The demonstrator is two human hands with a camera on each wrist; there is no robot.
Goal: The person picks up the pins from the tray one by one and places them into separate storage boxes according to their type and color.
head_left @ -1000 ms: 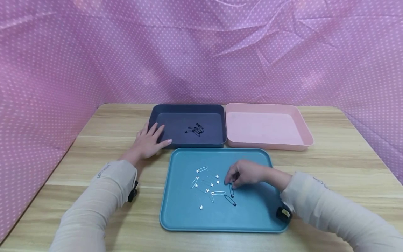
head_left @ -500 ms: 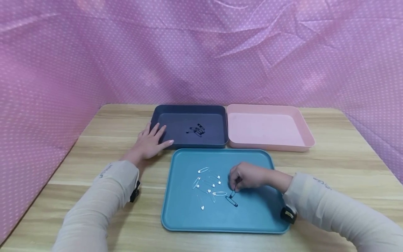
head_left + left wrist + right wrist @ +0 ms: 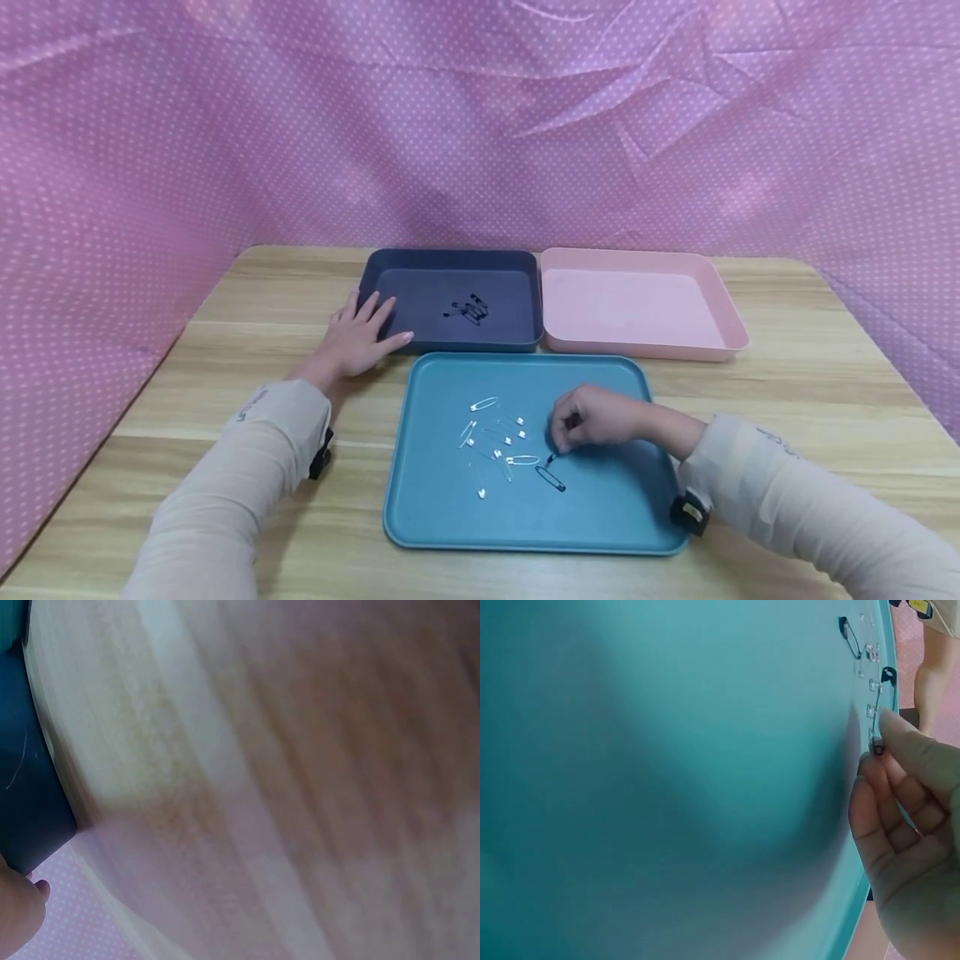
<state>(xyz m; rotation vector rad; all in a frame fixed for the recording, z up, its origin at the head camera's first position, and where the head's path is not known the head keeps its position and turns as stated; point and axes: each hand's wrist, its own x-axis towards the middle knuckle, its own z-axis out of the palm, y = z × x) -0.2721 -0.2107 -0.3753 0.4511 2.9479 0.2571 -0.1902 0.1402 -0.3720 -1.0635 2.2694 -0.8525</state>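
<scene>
My right hand (image 3: 596, 417) is over the teal tray (image 3: 600, 517), thumb and fingertips pinching a black safety pin (image 3: 889, 675) by its coil end in the right wrist view. Another black safety pin (image 3: 551, 478) lies on the tray just below that hand. To its left are scattered several silver safety pins (image 3: 522, 460). My left hand (image 3: 356, 343), fingers spread, rests on the left front corner of the dark blue tray (image 3: 405, 321). Inside that tray lies a small heap of black safety pins (image 3: 470, 311). The left wrist view catches only part of the left hand (image 3: 19, 911).
A pink tray (image 3: 637, 304) stands right beside the dark blue one, behind the teal tray. All three are on a wooden table (image 3: 810, 350). Pink dotted cloth (image 3: 480, 133) hangs behind the table and along its sides.
My right hand has shifted slightly and gripped the black pin, which has swung and is now mostly hidden by the fingers in the head view. My left hand stays on the dark blue tray.
</scene>
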